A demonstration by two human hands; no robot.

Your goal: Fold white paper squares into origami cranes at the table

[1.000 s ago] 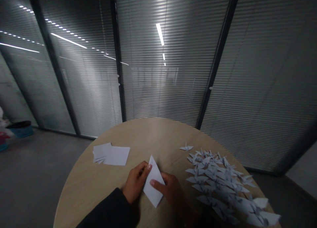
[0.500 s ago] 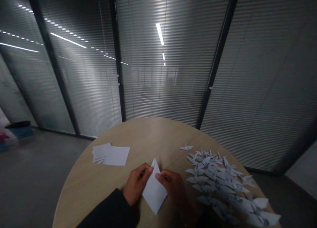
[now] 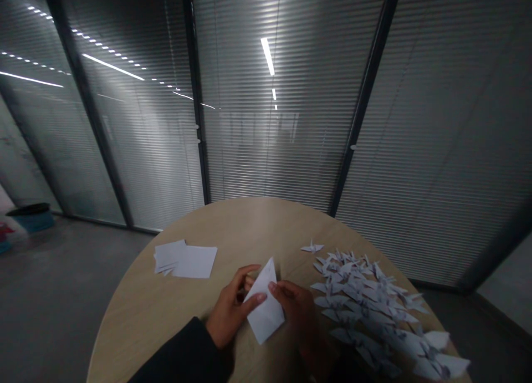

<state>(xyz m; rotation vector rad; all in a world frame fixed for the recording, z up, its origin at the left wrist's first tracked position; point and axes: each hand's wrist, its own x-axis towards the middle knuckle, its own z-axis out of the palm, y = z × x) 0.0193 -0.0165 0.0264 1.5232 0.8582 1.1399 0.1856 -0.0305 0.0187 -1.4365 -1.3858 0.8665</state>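
Note:
Both of my hands hold a white folded paper (image 3: 266, 302), a pointed kite shape, just above the round wooden table (image 3: 249, 228). My left hand (image 3: 230, 311) pinches its left edge, thumb on top and fingers behind. My right hand (image 3: 297, 311) grips the right edge with its fingers curled. The paper's tip points up and away from me.
A small stack of white square sheets (image 3: 187, 259) lies on the table to the left. A heap of several folded paper cranes (image 3: 366, 305) covers the right side. Glass walls with blinds (image 3: 274, 111) stand behind. A dark bin (image 3: 31, 214) sits on the floor far left.
The paper has tilted to the right and lifted slightly. My left thumb has moved onto its face, and my right hand has shifted along the right edge.

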